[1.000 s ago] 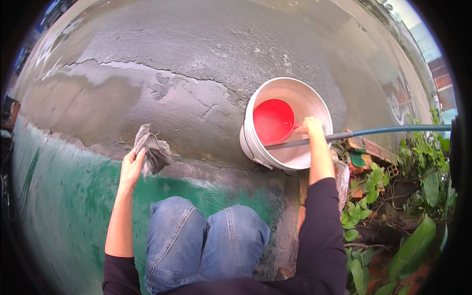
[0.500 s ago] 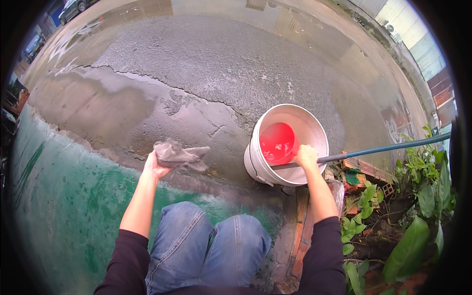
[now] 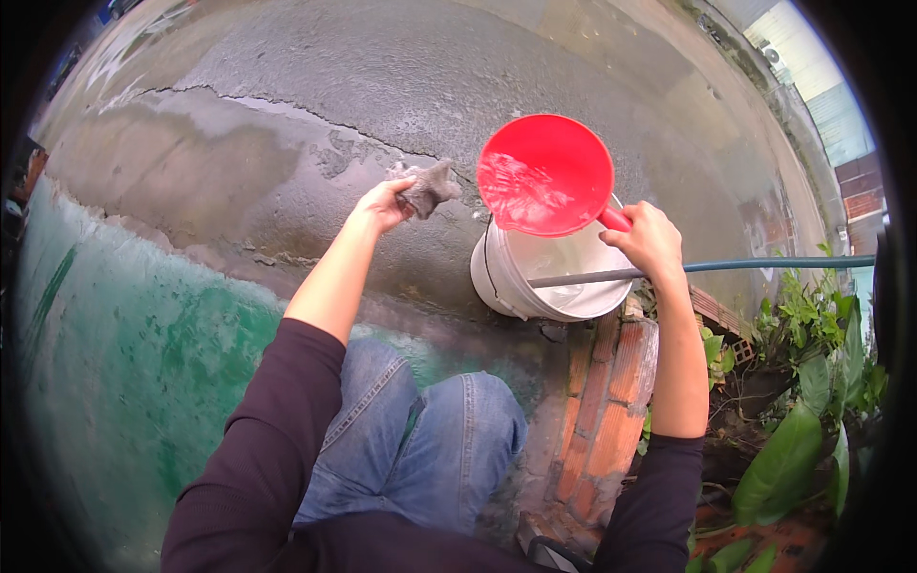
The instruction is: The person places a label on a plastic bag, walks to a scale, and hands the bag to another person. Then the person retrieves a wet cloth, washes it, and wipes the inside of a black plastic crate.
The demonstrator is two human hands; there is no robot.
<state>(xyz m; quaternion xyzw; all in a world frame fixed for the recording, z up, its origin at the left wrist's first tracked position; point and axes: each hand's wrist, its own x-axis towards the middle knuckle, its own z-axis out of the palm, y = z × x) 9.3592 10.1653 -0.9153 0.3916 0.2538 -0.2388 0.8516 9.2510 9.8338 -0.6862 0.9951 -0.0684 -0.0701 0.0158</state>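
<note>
The left hand (image 3: pixel 385 203) is reaching out far in front of the knees, and it is holding a gray cloth (image 3: pixel 431 187). Its grip is closing on the left end of the cloth, with the thumb lying on top. The rest of the cloth is poking out to the right, just beside the red scoop (image 3: pixel 578 158) but not touching it.

The right hand (image 3: pixel 652 239) is holding the red scoop by its short handle (image 3: pixel 616 219). Its grip is wrapping around the handle, with the fingers curling in. The round bowl of the scoop is hanging up over the far side of the white bucket (image 3: pixel 497 286) and hiding some of its rim. Some water (image 3: pixel 521 196) is shining in the left part of the bowl.

The bucket is standing on the wet gray ground (image 3: pixel 334 76), to the right of the cloth. A blue-green hose (image 3: pixel 783 263) is coming in from the right, and its gray end (image 3: pixel 583 279) is going into the bucket. The hose is passing behind the right wrist.

Orange bricks (image 3: pixel 607 411) are sitting near the bucket on the near side. Green leaves (image 3: pixel 783 473) are growing on the right. A green floor (image 3: pixel 191 382) is spreading out on the near left.
</note>
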